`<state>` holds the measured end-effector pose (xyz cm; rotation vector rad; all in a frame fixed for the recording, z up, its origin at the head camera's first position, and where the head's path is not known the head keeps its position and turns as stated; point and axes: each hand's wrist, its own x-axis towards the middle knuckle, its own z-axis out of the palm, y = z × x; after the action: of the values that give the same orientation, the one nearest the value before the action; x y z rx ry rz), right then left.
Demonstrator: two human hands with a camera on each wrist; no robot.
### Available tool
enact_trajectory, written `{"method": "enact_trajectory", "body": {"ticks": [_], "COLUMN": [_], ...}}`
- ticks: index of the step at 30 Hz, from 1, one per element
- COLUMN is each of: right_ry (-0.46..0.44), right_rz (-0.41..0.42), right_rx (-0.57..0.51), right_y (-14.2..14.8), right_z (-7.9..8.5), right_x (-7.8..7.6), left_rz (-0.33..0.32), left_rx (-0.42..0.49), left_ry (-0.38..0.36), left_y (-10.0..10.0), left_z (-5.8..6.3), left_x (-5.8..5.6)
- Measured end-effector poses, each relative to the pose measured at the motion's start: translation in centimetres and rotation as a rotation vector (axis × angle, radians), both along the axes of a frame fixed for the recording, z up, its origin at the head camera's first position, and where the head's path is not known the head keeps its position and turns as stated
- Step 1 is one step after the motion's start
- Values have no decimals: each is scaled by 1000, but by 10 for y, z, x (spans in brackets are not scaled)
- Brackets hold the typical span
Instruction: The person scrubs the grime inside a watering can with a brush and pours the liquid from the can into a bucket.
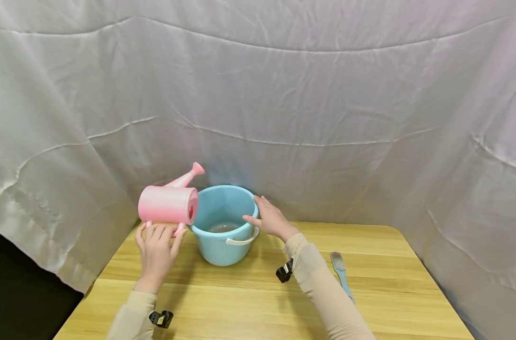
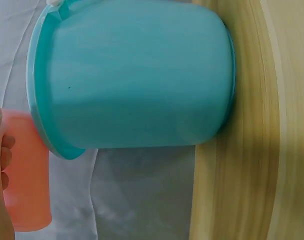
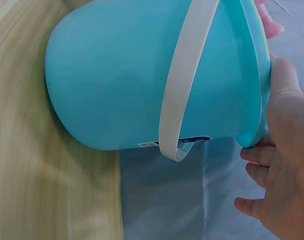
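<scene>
My left hand (image 1: pixel 156 250) grips the handle of a pink watering can (image 1: pixel 164 204), which is tipped on its side at the left rim of a light blue bucket (image 1: pixel 224 248). The can's spout points up and away to the right, and a dark red opening shows at its right end. In the left wrist view, curled fingers (image 2: pixel 6 157) show against the can. My right hand (image 1: pixel 275 222) touches the bucket's right rim, thumb and fingers spread. The bucket stands upright; its white handle (image 3: pixel 184 75) hangs down the side. A greyish patch lies at the bottom inside.
A blue-handled brush (image 1: pixel 342 276) lies on the wooden table (image 1: pixel 241 302), right of my right forearm. Grey fabric (image 1: pixel 283 94) hangs behind the table and along both sides. Each wrist carries a small black camera (image 1: pixel 285 271).
</scene>
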<state>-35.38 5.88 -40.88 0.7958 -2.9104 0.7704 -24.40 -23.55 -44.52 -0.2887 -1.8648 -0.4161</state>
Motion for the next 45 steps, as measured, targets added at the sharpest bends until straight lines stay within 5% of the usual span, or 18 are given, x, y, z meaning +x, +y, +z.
{"method": "enact_trajectory", "body": {"ticks": [13, 34, 41, 45], "right_ry": [3, 2, -11, -26], "right_rz": [-9, 1, -1, -4], "right_rx": [-10, -22, -30, -31], "right_y": [2, 3, 2, 2], "right_z": [-2, -3, -2, -1], "right_x": [-2, -2, -2, -1], "left_rz": [-25, -69, -98, -141], "left_rx": [219, 644, 847, 985], "left_ry": [-8, -127, -245, -328], "left_y": [5, 6, 6, 12], "left_z": [-10, -13, -11, 2], "left_x": [7, 25, 33, 47]}}
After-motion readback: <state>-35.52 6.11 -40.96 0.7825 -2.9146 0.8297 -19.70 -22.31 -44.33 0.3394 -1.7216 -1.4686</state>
